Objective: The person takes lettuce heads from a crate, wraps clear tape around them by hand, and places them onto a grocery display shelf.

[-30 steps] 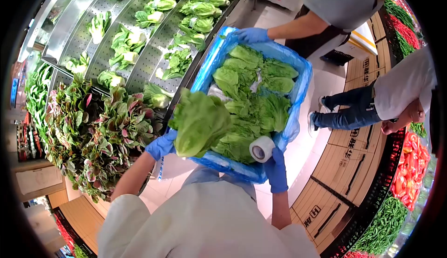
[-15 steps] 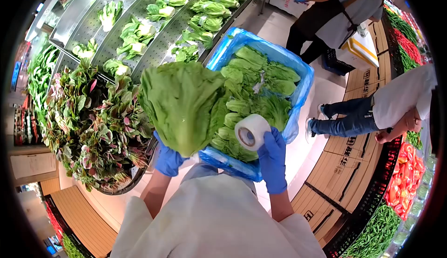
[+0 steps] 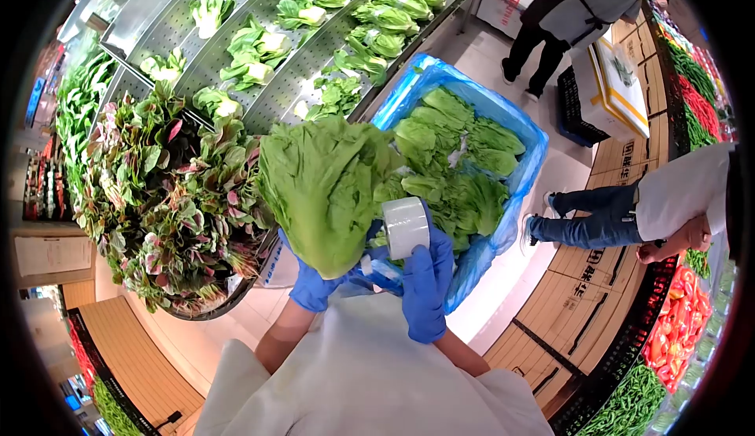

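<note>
My left hand (image 3: 312, 285), in a blue glove, holds a large leafy green lettuce (image 3: 321, 192) upright by its base; part of the hand is hidden behind it. Just to the right, my right hand (image 3: 429, 283), also gloved, grips a roll of white tape (image 3: 406, 228) close to the lettuce base. A short piece of tape shows between the roll and the lettuce. Behind both hands is a crate lined with blue plastic (image 3: 528, 141), with several lettuces (image 3: 446, 133) lying in it.
Metal shelves (image 3: 169, 31) with green bundles stand at the upper left. Red-green leaf bunches (image 3: 173, 200) fill a round container at left. A person in jeans (image 3: 602, 220) stands at right, another (image 3: 582, 11) farther back. White boxes (image 3: 617, 86) sit near a wooden counter (image 3: 578, 279).
The lettuce was lifted from the left and turned upright before me. My right hand brought the tape roll left to its base. The other person let go of the crate and moved away.
</note>
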Available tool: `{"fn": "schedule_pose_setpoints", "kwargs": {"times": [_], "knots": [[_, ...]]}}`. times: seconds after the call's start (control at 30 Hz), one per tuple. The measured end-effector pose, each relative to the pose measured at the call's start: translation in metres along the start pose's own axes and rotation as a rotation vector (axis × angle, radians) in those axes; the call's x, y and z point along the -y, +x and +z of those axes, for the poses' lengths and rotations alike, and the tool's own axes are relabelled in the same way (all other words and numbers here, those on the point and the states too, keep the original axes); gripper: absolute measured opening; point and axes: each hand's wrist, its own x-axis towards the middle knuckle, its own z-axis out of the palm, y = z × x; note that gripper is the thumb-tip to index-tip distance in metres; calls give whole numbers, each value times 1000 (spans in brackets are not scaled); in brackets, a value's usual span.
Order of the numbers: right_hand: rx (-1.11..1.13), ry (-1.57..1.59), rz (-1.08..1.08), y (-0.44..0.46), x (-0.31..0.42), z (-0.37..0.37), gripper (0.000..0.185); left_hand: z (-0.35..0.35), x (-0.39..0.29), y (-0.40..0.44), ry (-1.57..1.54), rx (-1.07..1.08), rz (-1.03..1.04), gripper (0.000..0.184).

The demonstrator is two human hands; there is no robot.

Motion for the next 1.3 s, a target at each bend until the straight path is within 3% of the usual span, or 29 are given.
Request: {"fn": "schedule_pose_setpoints", "kwargs": {"times": [0.07,0.13,0.23,0.3,0.33,0.4,0.43,0.47,0.5,0.57,0.6,0.67,0.73,0.8,0.87,0.93,1.13,1.2,1.27,1.3], "knots": [[32,-5,21,3,-5,6,24,3,4,2,-882,-4,-440,42],[64,-10,40,5,-13,9,28,-1,12,5,-799,-66,-329,42],[140,-208,-129,13,-27,5,31,1,48,-9,-681,-24,-198,45],[296,-738,-356,25,-18,-1,33,7,65,-16,-662,41,-175,49],[302,-741,-355,27,-18,4,33,9,65,-6,-1396,-25,-255,55],[242,-735,-278,28,-16,12,31,-1,60,9,-2135,-103,-321,65],[241,-739,-277,27,-19,11,31,-16,50,17,-2282,-39,-219,67],[172,-534,-40,27,-23,9,31,-24,46,21,-2424,30,-109,70],[101,-323,191,26,-25,8,32,-25,54,17,-2428,35,-108,70],[72,-208,183,25,-17,8,32,-33,82,2,-2335,-29,-336,72],[49,-91,177,24,-11,9,33,-48,78,1,-2117,-152,-551,69],[21,-76,142,18,-9,5,31,-68,78,6,-1710,-138,-615,65],[-110,-20,209,23,-23,-15,28,-71,66,21,-1579,-64,-569,64],[-246,56,272,23,-28,-22,23,-59,66,19,-1664,-5,-508,68],[-241,61,268,18,-21,-28,21,-46,65,14,-1746,82,-569,71],[-240,69,301,12,-18,-35,20,-30,73,3,-1694,115,-616,61],[-358,114,347,-2,-17,-56,24,-8,90,-11,-1777,119,-723,58],[-351,63,358,-6,-31,-76,21,-4,97,-18,-1786,99,-798,58],[-283,-329,131,-12,-53,-93,21,0,93,-22,-2020,118,-938,59],[-258,-456,54,-14,-60,-98,22,2,88,-22,-2064,114,-912,59]]}}
